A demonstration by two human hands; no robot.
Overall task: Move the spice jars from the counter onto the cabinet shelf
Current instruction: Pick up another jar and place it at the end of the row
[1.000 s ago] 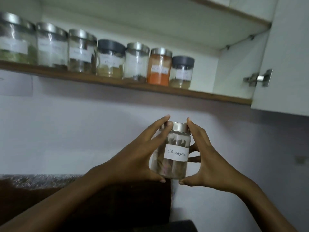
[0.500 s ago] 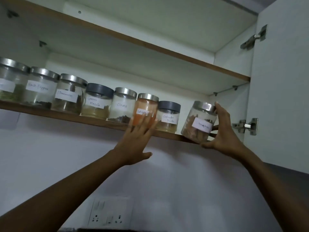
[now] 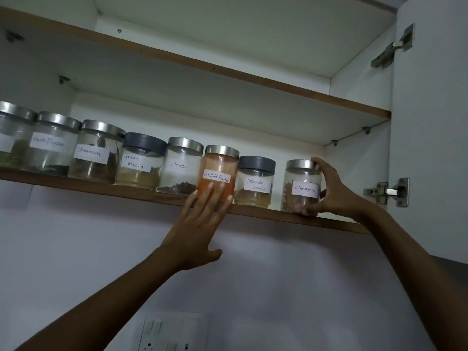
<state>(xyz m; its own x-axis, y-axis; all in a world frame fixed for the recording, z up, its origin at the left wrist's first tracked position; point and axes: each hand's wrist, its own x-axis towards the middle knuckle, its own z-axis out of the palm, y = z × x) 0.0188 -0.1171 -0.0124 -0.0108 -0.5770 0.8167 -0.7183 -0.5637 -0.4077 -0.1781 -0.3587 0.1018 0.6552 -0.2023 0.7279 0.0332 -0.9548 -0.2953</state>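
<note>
The right hand point(image 3: 334, 191) grips the cinnamon jar point(image 3: 301, 186), thumb low, fingers on the lid; the jar now stands upright on the shelf point(image 3: 141, 192) rather than tilted at its lip as half a second ago. The left hand point(image 3: 196, 224) is open and flat, fingertips now against the red chilli jar point(image 3: 219, 173). The leftmost jar point(image 3: 12, 136) is cut off by the frame. Bare shelf remains right of the cinnamon jar, up to the open cabinet door point(image 3: 430, 122).
</note>
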